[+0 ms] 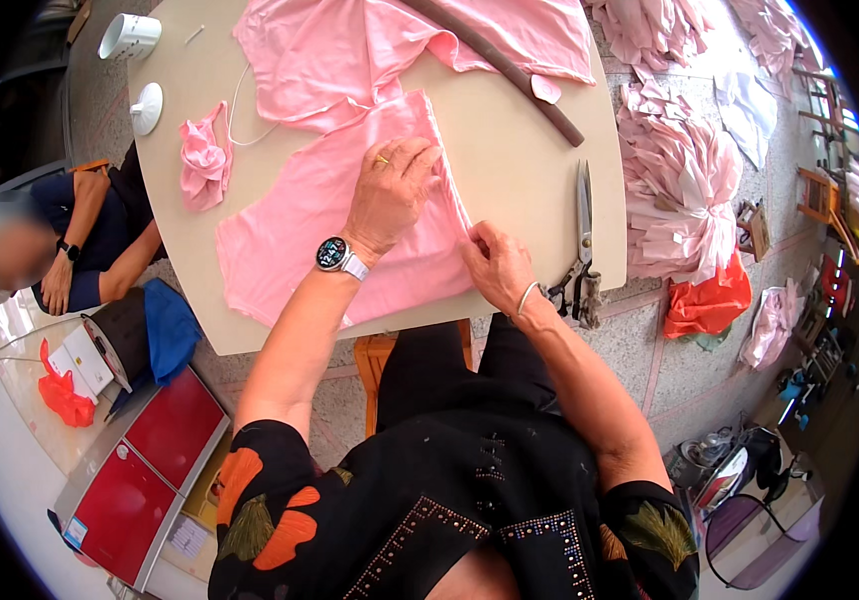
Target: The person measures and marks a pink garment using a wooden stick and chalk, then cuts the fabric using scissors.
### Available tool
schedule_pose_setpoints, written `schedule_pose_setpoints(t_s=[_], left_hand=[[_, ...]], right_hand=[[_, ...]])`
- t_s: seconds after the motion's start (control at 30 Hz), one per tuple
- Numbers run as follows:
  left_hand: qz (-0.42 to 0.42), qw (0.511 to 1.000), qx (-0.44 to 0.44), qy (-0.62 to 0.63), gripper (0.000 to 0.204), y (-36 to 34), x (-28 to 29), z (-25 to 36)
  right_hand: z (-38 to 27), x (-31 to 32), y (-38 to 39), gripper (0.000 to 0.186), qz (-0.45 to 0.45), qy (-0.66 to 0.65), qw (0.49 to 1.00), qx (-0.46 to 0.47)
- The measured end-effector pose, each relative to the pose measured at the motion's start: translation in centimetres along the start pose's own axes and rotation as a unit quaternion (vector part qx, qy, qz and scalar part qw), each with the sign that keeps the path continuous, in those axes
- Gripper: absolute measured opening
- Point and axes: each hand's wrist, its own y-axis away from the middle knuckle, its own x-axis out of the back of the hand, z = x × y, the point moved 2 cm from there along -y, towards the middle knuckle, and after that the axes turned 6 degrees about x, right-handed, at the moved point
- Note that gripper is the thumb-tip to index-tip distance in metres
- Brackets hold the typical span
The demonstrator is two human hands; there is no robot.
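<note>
A pink fabric piece (300, 220) lies spread on the cream table (540, 190) in front of me. Its right edge runs between my two hands. My left hand (390, 195), with a ring and a watch on that arm, pinches this edge with its fingers drawn together. Lower down the same edge, my right hand (500, 265) has thumb and fingers closed on the cloth near the corner. Large scissors (584, 225) lie just right of my right hand, their dark handles at the table's rim beside a greyish object (590, 298) that I cannot make out.
A brown rod (495, 58) crosses more pink cloth (325, 60) at the back. On the left are a crumpled pink scrap (206, 160), a white lid (148, 108) and a cup (132, 37). Another person (90, 235) sits left. Bundled pink cloth (675, 190) lies right of the table.
</note>
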Motion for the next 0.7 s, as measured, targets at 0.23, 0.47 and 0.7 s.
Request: schedule_pose_setpoints(t_s=[0.23,0.47,0.7], left_hand=[[-0.014,0.999,0.016,-0.048,0.053,1.1,-1.2,0.4],[-0.048,0.992,0.029,-0.114,0.062,2.2,-2.5,-0.1],[-0.027,0.996,0.026,-0.086,0.061,2.8,-1.2,0.7]], right_hand=[[1.6,0.2,3.4,0.027,-0.069,0.086,0.991,0.076],[2.2,0.5,4.3,0.036,-0.097,0.066,0.990,-0.076],[2.0,0.4,4.6,0.029,-0.058,0.032,0.998,-0.019]])
